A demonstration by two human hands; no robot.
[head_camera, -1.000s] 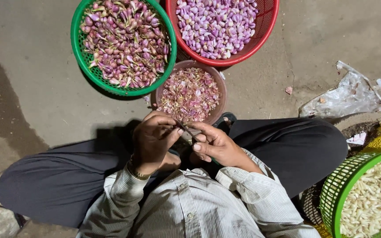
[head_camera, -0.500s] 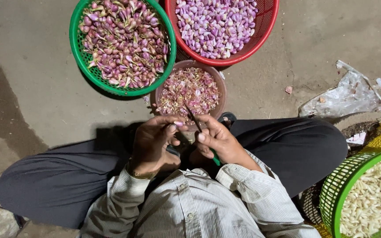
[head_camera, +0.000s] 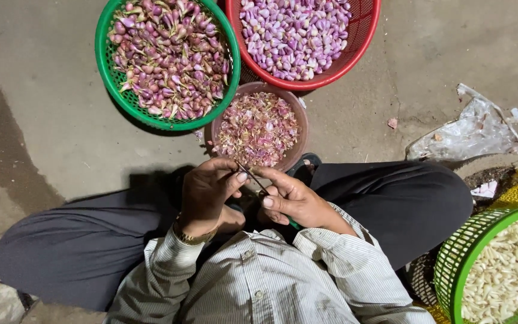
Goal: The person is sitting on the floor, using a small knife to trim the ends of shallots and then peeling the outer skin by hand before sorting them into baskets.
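Peeling, I'd judge: mid-frame, left hand [head_camera: 206, 193] pinches something small, too hidden to name, while right hand [head_camera: 292, 201] grips a thin knife [head_camera: 250, 177] above the peel bowl [head_camera: 298, 117]. Next needs careful paring.

Hands have drifted a bit since a second ago: the left hand [head_camera: 206, 195] was curled tight against the right hand [head_camera: 292, 201], now they've opened apart slightly, and the thin knife blade [head_camera: 252, 178] shows clearly between the fingertips, angled toward the brown bowl of peels [head_camera: 256, 127].
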